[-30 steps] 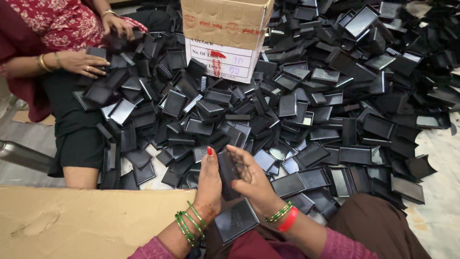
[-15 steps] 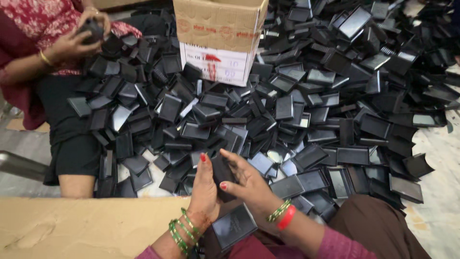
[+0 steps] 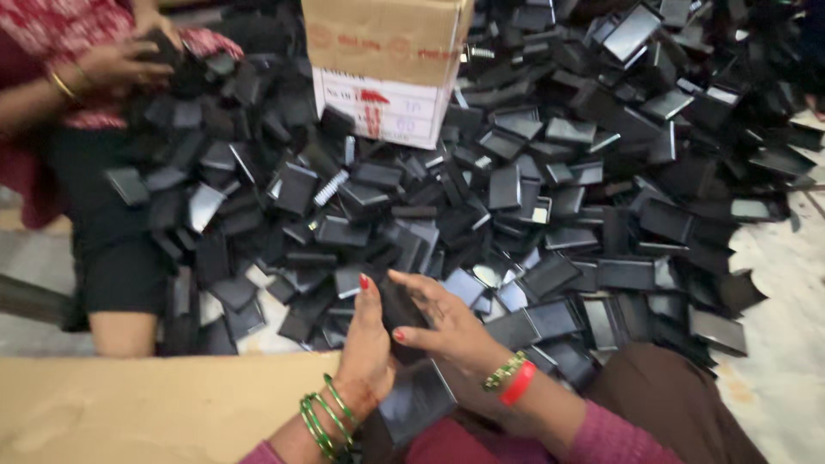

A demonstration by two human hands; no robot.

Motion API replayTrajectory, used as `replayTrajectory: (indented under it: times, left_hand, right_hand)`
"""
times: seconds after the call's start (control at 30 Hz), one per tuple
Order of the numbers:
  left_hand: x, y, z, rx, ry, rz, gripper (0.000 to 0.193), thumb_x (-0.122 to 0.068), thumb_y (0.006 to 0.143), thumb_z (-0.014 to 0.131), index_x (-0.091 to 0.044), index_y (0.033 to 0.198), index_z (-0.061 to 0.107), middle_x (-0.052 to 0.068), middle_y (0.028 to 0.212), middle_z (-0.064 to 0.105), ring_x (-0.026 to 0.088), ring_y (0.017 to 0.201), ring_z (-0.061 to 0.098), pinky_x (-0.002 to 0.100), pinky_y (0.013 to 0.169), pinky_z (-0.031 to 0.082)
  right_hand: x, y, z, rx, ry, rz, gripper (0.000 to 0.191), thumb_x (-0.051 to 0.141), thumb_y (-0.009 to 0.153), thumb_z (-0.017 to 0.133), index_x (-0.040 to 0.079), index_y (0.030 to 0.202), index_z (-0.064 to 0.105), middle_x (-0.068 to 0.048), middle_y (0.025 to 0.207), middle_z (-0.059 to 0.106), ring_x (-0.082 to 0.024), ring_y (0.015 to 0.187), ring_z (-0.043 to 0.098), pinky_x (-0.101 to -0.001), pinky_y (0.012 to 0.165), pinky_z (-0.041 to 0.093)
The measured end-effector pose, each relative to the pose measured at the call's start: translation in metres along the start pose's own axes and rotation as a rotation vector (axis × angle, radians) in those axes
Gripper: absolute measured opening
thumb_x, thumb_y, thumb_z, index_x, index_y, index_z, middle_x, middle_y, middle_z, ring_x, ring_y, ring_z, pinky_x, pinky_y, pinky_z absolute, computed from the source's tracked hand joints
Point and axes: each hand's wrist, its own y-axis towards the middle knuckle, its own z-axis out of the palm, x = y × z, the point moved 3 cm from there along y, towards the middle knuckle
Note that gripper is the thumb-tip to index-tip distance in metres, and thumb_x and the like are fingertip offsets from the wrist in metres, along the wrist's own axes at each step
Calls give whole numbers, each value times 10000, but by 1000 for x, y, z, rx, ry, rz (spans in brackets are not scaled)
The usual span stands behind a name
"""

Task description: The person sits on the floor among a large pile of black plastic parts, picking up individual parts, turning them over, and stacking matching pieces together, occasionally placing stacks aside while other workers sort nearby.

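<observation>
Two hands meet low in the middle of the view over one small black case (image 3: 400, 311). The left hand (image 3: 368, 348) stands on edge against the case's left side, fingers straight up and closed against it. The right hand (image 3: 447, 325) cups it from the right, fingers curled over its top and thumb pressing its lower face, so the case is clasped firmly between both palms. Just beneath them, a second flat black case (image 3: 417, 398) lies on the person's lap.

Beyond the hands, a deep heap of black cases (image 3: 533, 198) covers the floor from the far edge almost to the person's knees, leaving little free space ahead. A cardboard box (image 3: 387, 69) stands in the heap at the top centre. To the lower left, a flat sheet of cardboard (image 3: 155, 408) lies close beside the left wrist. Bare pale floor (image 3: 786, 344) shows along the right edge, where the heap thins out. At the upper left, another person's hands (image 3: 129, 56) hold a dark case at the pile's far corner, well apart from the near pair.
</observation>
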Motion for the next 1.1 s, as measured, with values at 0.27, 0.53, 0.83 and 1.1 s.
replayTrajectory:
  times: [0.27, 0.53, 0.83, 1.1]
  left_hand:
    - [-7, -9, 7, 47, -55, -39, 766, -700, 889, 446, -181, 1452, 465, 24, 1286, 635, 169, 1133, 636, 351, 930, 535]
    - [-19, -6, 3, -11, 299, 230, 486, -417, 971, 617, -57, 1297, 619, 6, 1171, 688, 95, 1031, 610, 267, 857, 502]
    - [-5, -7, -2, 138, 462, 215, 332, -237, 975, 656, 21, 1178, 707, -8, 1014, 714, 45, 895, 596, 231, 824, 497]
    - [32, -8, -17, 185, 533, -21, 297, -225, 935, 749, 35, 1011, 628, 30, 882, 648, 108, 780, 594, 293, 689, 534]
  right_hand:
    - [3, -7, 17, -122, 37, 64, 810, 8, 809, 780, 41, 1538, 429, -48, 1545, 463, -177, 1456, 422, -339, 1215, 311]
    - [5, -3, 4, -144, -371, -239, 790, -3, 809, 827, 12, 1528, 497, -109, 1591, 433, -233, 1524, 400, -384, 1269, 291]
    - [4, 1, -41, -355, -613, -28, 340, 316, 1078, 525, 10, 1125, 665, -64, 968, 656, -136, 943, 615, -295, 868, 504]
    - [15, -18, -48, -395, -951, -1, 315, 298, 1035, 580, 2, 937, 619, -140, 744, 573, -247, 670, 576, -343, 652, 489]
